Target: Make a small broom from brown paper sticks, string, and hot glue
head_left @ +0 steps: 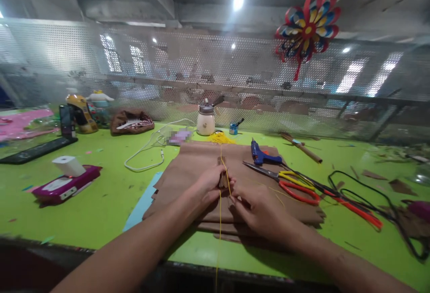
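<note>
My left hand (208,185) pinches a small brown piece (223,177) above a stack of brown felt sheets (198,163) on the green table. My right hand (257,203) is closed beside it, fingers on a thin yellow thread (221,221). The thread runs from a yellow yarn heap (220,138) at the back, between both hands, and down over the table's front edge. Both hands touch each other at the small piece.
Scissors with yellow and red handles (292,185) and a blue glue gun (260,154) lie right of the felt. Black and red cords (356,199) trail further right. A white jar (205,120), white cable (148,149), pink box (65,183) and phone (66,121) sit left and behind. A mesh fence backs the table.
</note>
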Demonstrator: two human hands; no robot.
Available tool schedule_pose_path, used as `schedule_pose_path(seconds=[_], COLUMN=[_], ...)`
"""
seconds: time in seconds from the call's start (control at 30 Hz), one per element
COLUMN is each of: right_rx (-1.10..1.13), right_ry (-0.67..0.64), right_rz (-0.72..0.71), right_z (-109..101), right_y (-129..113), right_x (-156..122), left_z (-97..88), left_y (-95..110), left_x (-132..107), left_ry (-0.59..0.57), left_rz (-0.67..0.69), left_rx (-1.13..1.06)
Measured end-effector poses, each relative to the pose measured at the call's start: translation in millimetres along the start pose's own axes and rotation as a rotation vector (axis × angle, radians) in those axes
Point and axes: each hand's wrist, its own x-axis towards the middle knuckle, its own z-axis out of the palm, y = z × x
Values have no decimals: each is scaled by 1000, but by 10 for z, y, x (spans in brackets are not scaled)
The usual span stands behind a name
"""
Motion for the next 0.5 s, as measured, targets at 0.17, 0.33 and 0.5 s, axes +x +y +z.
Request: schedule_pose_path(seconds=[0.17,0.33,0.5], right_rx=[25,96,136], right_ry=[-69,-102,-111], right_rz=[-42,-78,-60], right_z=[77,78,57], right_y=[-47,-148,-194], right_x=[-110,-128,-142], left_z=[24,53,74], left_y=[19,23,26], left_x=[8,-23,-71], left_ry=[98,115,137], left_rz=[-13,20,72], left_rx=[-2,-20,-56])
